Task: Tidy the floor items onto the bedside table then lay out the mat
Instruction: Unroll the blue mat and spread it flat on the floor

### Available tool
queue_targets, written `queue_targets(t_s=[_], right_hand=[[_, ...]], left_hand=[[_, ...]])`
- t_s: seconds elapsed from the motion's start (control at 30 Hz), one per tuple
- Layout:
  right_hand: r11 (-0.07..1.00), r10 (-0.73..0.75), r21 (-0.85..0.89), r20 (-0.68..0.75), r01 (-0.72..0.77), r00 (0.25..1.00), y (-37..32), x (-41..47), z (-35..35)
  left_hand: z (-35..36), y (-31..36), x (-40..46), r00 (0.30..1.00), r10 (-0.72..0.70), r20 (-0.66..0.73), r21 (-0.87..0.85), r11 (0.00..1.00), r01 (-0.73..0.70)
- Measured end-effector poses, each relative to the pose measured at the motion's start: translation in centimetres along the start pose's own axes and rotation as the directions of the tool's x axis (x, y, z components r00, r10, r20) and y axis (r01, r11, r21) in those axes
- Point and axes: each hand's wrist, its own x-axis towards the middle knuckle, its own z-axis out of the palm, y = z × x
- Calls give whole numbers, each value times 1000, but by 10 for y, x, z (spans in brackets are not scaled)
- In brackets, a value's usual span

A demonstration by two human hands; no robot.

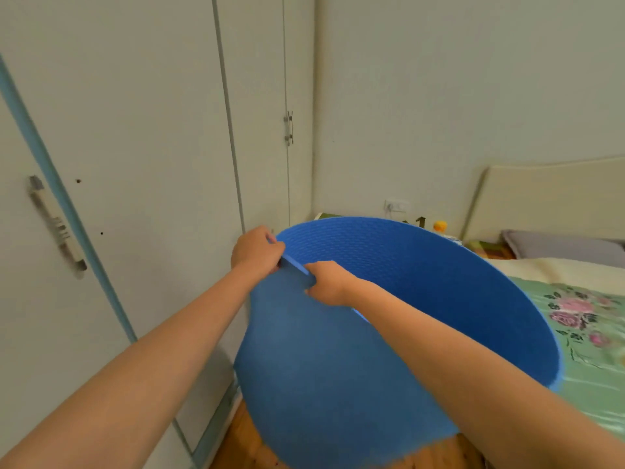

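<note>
Blue mat (355,350) held up in front of the person, curled into a wide loose loop, its textured inner face showing at the top. The lower end hangs toward the wooden floor (236,448); the right side of the loop bulges out over the edge of the bed (592,333).

Left hand (255,250) grips the near edge of the mat at its upper left, fingers (275,247) curled over the edge, thumb side hidden. Right hand (329,282) just beside it, pinching the same edge, fingers tucked behind the foam.

Both forearms stretched forward, hands close together but apart.

Behind the loop: the desk (321,216), mostly hidden, with a small yellow object (439,226) on it. Wardrobe doors (135,130) to the left.
</note>
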Motion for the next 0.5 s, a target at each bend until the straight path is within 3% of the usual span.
queue_targets(t_s=[0.1, 0.23, 0.5], right_hand=[[999, 29, 32, -54, -28, 998, -3, -17, 2], [997, 31, 78, -121, -22, 992, -10, -46, 7], [991, 21, 136, -218, 9, 976, -23, -127, 11]], left_hand=[[-16, -5, -15, 989, 107, 101, -111, 989, -96], [-36, -16, -35, 982, 154, 111, -245, 962, -123], [-63, -37, -99, 953, 236, 187, 57, 966, -251]])
